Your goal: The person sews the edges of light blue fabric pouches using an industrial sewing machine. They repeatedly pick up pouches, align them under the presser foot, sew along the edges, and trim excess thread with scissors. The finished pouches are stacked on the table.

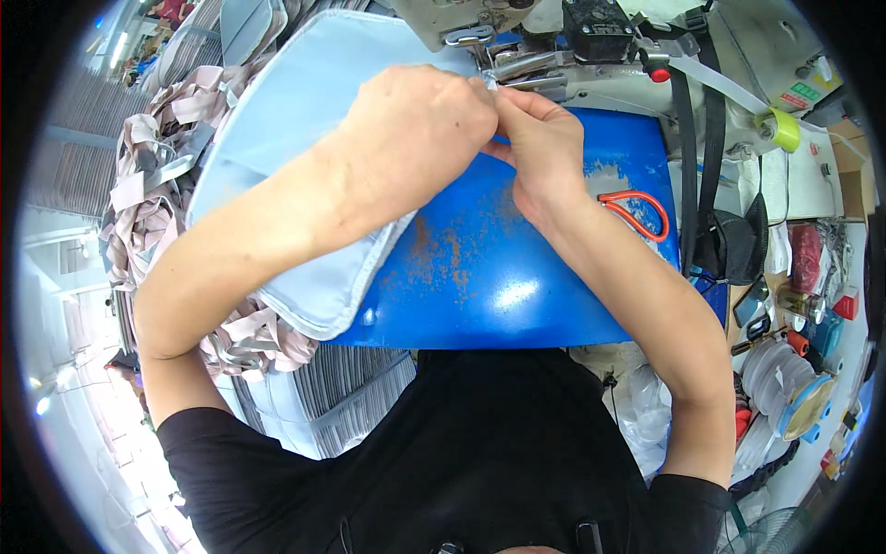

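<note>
Both my hands meet at the needle area of a sewing machine (512, 28). My left hand (426, 120) is closed with its knuckles up, and its fingertips are hidden. Beside it, my right hand (546, 138) pinches with thumb and forefinger at a small whitish bit by the metal attachment (531, 66); what it is does not show clearly. A light blue padded panel (318, 78) with a stitched edge lies under my left forearm. Close to my right wrist, red-handled scissors (651, 217) rest on the worn blue table (461, 268).
Pinkish-grey fabric strips (138, 185) hang in a heap at the left. Stacked grey panels (332, 397) stand below the table's left edge. A white tape (724, 88) runs near a yellow-green roll (784, 129). Black straps (697, 157) hang at the right, near clear spools (771, 374).
</note>
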`<state>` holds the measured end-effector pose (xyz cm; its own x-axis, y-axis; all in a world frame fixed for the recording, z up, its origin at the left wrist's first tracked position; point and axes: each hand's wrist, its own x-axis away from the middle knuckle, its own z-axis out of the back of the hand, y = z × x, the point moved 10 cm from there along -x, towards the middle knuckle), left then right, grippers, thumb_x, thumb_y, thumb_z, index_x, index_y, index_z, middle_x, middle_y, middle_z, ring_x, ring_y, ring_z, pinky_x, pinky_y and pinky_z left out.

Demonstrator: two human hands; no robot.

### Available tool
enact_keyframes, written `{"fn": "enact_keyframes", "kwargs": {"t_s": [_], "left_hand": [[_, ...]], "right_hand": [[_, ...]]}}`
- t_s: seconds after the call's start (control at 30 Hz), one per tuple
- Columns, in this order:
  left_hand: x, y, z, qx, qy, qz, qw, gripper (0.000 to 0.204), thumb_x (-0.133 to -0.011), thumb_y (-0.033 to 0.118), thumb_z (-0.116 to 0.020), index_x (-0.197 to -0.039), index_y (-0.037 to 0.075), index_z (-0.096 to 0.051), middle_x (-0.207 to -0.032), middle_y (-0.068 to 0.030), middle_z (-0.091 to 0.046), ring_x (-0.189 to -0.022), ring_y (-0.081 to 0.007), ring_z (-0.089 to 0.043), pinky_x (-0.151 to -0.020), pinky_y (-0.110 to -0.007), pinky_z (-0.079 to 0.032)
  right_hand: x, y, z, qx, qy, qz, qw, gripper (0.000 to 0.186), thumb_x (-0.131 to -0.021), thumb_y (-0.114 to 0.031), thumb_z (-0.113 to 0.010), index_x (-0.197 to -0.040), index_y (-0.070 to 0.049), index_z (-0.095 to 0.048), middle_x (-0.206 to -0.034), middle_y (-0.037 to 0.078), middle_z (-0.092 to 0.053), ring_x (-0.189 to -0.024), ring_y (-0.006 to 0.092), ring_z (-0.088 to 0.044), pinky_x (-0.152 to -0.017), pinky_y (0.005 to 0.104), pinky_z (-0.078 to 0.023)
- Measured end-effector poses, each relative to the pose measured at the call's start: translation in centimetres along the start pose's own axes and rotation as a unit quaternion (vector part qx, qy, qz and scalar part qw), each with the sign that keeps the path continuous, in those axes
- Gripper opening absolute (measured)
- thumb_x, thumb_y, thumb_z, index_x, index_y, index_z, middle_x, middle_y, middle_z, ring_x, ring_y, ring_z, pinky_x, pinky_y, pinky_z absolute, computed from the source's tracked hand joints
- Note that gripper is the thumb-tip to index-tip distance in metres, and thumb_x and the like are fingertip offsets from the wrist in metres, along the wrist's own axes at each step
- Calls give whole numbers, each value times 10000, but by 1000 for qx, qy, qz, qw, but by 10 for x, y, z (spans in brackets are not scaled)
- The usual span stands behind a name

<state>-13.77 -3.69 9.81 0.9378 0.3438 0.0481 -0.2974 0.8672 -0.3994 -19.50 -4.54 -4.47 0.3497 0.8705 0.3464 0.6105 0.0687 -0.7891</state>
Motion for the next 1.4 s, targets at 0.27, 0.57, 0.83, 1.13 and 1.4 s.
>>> {"fn": "enact_keyframes", "kwargs": {"t_s": [0.27,0.57,0.83,1.13,1.4], "left_hand": [[-2,10,-6,30,59,93,993,196,-782,59,-682,-954,-26,-642,-739,-155,-713,-673,-297,-739,-573,-378,-583],[2,-2,-25,186,194,278,922,200,-820,40,-644,-1002,-5,-574,-700,-166,-701,-647,-358,-716,-566,-426,-560],[111,-42,-75,282,323,343,836,488,-890,65,-684,-1359,12,-558,-1240,-178,-636,-1107,-288,-648,-942,-368,-512],[206,-13,-160,689,243,475,490,592,-984,194,-704,-1479,-12,-453,-1356,-117,-604,-1222,-190,-574,-1072,-343,-437],[210,-14,-145,710,267,456,465,540,-975,149,-701,-1451,-5,-497,-1306,-94,-639,-1180,-161,-598,-1060,-325,-442]], "right_hand": [[1,7,3,-24,-29,-4,999,337,-905,-96,-781,-1187,70,-698,-1039,124,-745,-900,166,-702,-737,292,-569],[-5,1,12,-39,-46,31,998,239,-914,-88,-755,-1107,51,-732,-1022,100,-747,-877,126,-668,-781,276,-527],[45,-29,13,332,-73,235,910,349,-928,-217,-757,-1163,20,-657,-716,34,-631,-622,117,-568,-594,312,-471],[62,-9,8,54,-177,101,977,358,-1045,-160,-584,-1331,55,-599,-1018,93,-736,-874,106,-691,-777,265,-553],[61,-9,5,-66,-205,22,976,415,-1040,-193,-603,-1371,56,-581,-1150,98,-719,-973,102,-695,-854,245,-567]]}}
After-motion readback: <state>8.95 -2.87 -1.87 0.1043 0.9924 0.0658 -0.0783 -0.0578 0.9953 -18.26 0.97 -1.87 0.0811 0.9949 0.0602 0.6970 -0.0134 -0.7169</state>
